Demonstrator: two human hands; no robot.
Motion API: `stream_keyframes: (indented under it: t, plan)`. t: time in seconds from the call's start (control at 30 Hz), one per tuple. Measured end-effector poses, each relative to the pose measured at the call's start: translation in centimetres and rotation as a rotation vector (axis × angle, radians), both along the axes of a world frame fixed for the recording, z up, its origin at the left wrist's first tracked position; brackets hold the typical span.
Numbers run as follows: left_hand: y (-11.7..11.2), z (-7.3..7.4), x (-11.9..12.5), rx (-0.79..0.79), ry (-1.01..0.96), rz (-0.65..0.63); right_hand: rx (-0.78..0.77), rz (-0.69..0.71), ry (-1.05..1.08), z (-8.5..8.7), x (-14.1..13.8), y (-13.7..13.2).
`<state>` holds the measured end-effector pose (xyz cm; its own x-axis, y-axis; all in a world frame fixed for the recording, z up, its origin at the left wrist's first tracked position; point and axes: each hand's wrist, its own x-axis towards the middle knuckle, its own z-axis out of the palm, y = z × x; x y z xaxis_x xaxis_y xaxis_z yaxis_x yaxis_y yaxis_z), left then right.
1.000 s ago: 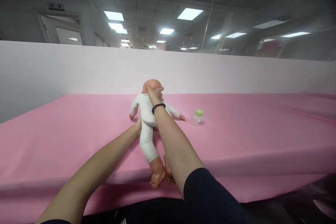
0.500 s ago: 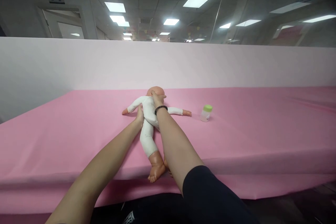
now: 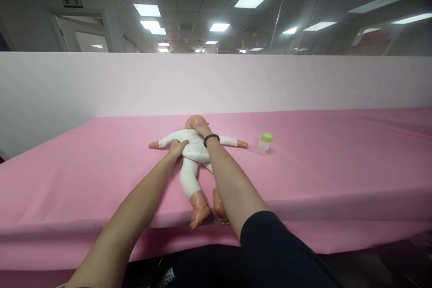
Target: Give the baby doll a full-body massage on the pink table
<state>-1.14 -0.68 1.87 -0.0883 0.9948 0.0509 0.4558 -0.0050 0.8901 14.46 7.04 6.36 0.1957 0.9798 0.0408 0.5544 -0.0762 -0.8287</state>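
Observation:
A baby doll (image 3: pixel 193 153) with a white cloth body lies face up on the pink covering, its arms spread sideways and its feet at the front edge. My left hand (image 3: pixel 177 148) holds the side of its torso, thumb over the front, the other fingers mostly hidden. At the doll's chin and neck, my right hand (image 3: pixel 201 129) grips just below the head (image 3: pixel 197 119), partly covering it. A black coiled band circles my right wrist. The right forearm hides part of one leg.
A small clear jar with a green lid (image 3: pixel 266 138) stands to the right of the doll's hand. The pink covering (image 3: pixel 320 157) spreads over the wide surface. Behind it rises a low white wall (image 3: pixel 236 83) with glass above.
The doll has turned from a tilt to lie flatter on its back, its head slightly further left. My left hand has shifted left, its thumb now across the torso. The second foot shows more.

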Motion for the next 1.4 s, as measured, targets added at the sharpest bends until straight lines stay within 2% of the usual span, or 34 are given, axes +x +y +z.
stream_keyframes:
  t: [0.1,0.2,0.33,0.4,0.5,0.6,0.73,0.93,1.2,1.33,1.4]
  plan:
    - [0.6,-0.2,-0.5,-0.031,0.004,0.057,0.052,0.102,-0.035,-0.6,2.4,-0.9]
    - [1.0,-0.3,-0.9,-0.018,0.028,0.083,0.206,0.18,-0.047,-2.1,4.7,-2.8]
    - [1.2,1.0,-0.6,0.081,0.083,0.115,0.38,0.218,-0.056,-3.9,6.0,-4.4]
    - [1.4,2.4,0.0,0.202,0.199,0.108,0.441,0.216,-0.066,-4.1,5.9,-4.1]
    - [2.0,4.4,1.6,0.417,0.505,0.019,0.488,0.21,-0.103,-3.9,5.2,-3.1]
    - [2.7,5.4,3.4,0.471,0.784,-0.092,0.505,0.237,-0.155,-3.9,4.7,-2.5]
    - [3.1,4.8,4.6,0.437,0.879,-0.135,0.515,0.254,-0.209,-4.3,4.6,-2.5]
    - [2.4,3.5,4.3,0.451,0.912,-0.127,0.495,0.263,-0.278,-4.3,4.3,-2.6]
    - [1.8,3.2,3.9,0.495,0.904,-0.125,0.495,0.278,-0.357,-3.1,4.2,-4.0]
    - [1.4,3.3,3.9,0.559,0.908,-0.165,0.506,0.321,-0.409,-2.6,4.3,-4.8]
    - [1.3,3.4,3.9,0.538,0.927,-0.194,0.494,0.333,-0.443,-2.5,4.2,-5.1]
